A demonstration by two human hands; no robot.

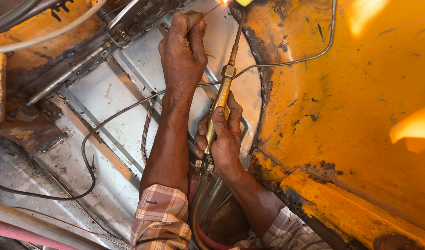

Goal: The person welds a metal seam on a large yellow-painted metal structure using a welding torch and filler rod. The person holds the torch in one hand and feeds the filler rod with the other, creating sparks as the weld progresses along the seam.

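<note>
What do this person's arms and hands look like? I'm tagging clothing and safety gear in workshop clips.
Both hands are bare, no gloves: left hand, right hand. Each arm has a plaid sleeve in pink, tan and white checks, rolled back so the forearms are uncovered. No watch or rings visible.

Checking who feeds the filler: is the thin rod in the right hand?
No: the left hand pinches the thin rod, while the right hand holds the brass torch.
</note>
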